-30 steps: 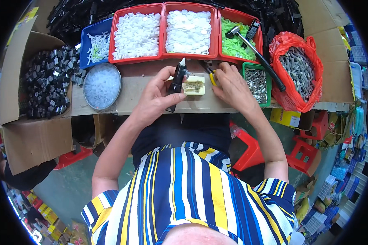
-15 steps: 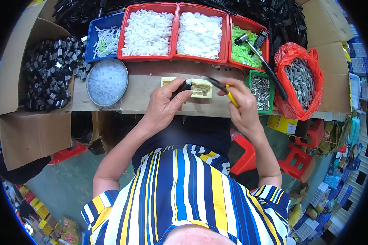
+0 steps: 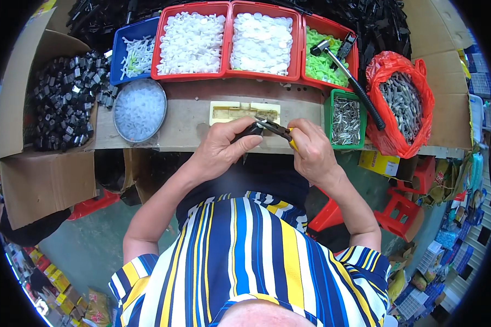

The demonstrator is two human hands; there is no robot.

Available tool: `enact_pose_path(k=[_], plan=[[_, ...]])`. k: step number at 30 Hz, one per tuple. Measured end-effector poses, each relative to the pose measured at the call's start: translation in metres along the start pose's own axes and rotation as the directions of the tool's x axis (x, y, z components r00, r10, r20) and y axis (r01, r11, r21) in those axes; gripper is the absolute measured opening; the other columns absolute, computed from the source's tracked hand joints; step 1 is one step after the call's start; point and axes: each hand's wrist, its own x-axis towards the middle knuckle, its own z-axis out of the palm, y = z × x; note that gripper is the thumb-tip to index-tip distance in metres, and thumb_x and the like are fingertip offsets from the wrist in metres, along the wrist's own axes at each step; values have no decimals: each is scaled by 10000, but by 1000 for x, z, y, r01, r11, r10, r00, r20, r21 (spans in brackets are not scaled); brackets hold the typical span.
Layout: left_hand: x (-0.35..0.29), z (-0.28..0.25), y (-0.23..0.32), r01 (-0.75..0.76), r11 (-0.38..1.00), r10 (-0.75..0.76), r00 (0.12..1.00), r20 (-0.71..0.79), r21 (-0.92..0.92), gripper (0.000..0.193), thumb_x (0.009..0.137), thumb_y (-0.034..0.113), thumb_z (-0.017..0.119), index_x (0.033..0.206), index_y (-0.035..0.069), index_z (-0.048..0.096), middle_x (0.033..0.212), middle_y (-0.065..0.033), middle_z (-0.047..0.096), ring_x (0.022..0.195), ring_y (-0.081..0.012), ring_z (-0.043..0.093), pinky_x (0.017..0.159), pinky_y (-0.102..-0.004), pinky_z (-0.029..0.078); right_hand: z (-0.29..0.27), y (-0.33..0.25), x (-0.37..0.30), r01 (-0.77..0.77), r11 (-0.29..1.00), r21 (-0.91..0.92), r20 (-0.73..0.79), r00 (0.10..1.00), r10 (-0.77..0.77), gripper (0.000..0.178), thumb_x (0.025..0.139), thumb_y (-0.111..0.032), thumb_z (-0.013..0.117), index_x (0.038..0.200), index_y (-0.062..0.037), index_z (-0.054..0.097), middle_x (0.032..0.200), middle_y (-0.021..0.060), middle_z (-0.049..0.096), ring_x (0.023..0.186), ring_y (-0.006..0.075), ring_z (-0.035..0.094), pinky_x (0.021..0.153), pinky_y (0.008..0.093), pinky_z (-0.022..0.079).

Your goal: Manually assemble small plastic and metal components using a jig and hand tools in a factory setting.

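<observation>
Striped cloth covers the person's chest nearest the camera, and beyond it both hands meet over the front edge of the table (image 3: 185, 143). Left-hand (image 3: 223, 150) thumb and fingers pinch a black piece (image 3: 249, 131); the right hand (image 3: 315, 155) is closed around yellow-handled pliers (image 3: 281, 131), their tips at the piece's pale end. Whether the tips have bitten cannot be told. Work on this one piece seems midway: it is up in the hand, not set down, and what is already fitted inside it is hidden. Just beyond lies the cream block (image 3: 219, 105), apart from the piece. Farther off, the round dish (image 3: 138, 140), green tray (image 3: 348, 146) and red bins (image 3: 191, 76) are well filled, so plenty of loose parts look unused. Behind them lies a heap of black parts (image 3: 373, 22).
</observation>
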Motion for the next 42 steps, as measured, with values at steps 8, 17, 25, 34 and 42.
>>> enact_pose_path(k=[8,17,25,34,42], plan=[[1,9,3,-248,929,255,967,12,275,234,954,208,623,912,6,511,669,-165,538,592,-336,565,550,-397,421,-11,2,-3,123,990,-68,85,990,-117,139,697,52,584,811,5,521,894,141,579,796,309,596,677,405,455],[6,3,30,-84,958,53,992,117,273,310,946,231,635,866,-11,459,677,-236,533,664,-435,562,585,-457,417,-19,-1,-5,136,989,-52,105,986,-130,143,701,50,590,824,20,524,873,153,569,777,312,596,659,405,468],[12,3,25,-240,843,179,969,170,482,357,1000,289,575,856,-31,510,685,-107,543,568,-180,553,522,-332,420,-25,3,-8,158,986,-62,104,983,-151,144,701,48,595,822,22,521,868,151,569,767,302,600,652,397,479],[4,-6,0,561,441,51,764,644,-700,322,1025,325,522,882,37,519,612,-10,475,436,-77,417,385,-222,316,-23,-6,1,170,985,20,125,977,-171,148,709,31,602,837,19,531,907,154,592,812,303,617,672,393,483],[2,-11,-1,381,571,-21,892,451,-727,313,1025,340,527,929,43,540,656,-3,501,487,-56,442,430,-195,351,-20,-7,16,84,996,43,143,986,-89,184,724,50,593,900,9,562,1041,165,604,948,336,609,807,423,456]])
